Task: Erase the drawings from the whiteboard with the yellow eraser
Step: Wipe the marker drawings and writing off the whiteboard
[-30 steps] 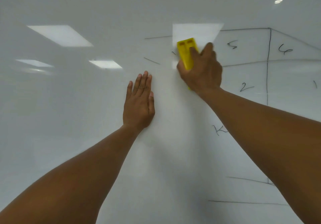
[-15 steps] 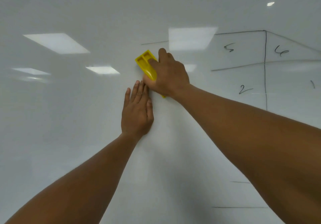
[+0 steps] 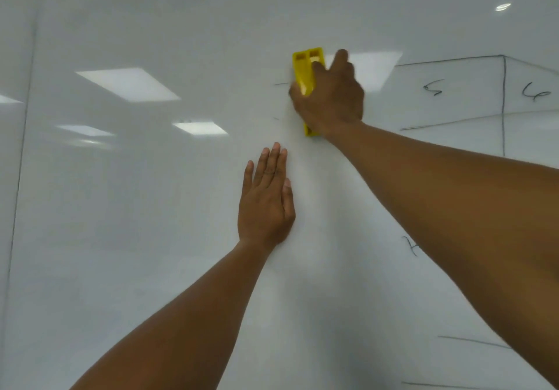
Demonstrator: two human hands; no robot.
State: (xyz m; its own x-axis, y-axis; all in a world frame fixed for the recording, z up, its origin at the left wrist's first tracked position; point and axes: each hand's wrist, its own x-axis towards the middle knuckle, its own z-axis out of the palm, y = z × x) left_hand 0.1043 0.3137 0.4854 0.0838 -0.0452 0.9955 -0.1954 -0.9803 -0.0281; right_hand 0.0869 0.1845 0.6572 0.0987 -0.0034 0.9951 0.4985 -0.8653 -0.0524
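A glossy whiteboard (image 3: 136,208) fills the view. My right hand (image 3: 331,102) grips the yellow eraser (image 3: 306,70) and holds it against the board, upright, near the top centre. My left hand (image 3: 266,202) lies flat on the board below it, fingers straight and together. Black marker drawings stay on the right: a grid of lines (image 3: 503,102) with a "5" (image 3: 433,88), a digit (image 3: 537,94) beside it, and a scribble (image 3: 412,246) lower down. Short line stubs (image 3: 281,84) show just left of the eraser. My right forearm hides part of the grid.
The board's left edge (image 3: 21,159) runs down the far left. Ceiling lights reflect on the board at the left (image 3: 127,82). More drawn lines (image 3: 472,341) lie at the lower right.
My right hand swept the eraser left toward my left hand, then back up and to the right. The view has tilted up a little. My left hand stays flat on the board.
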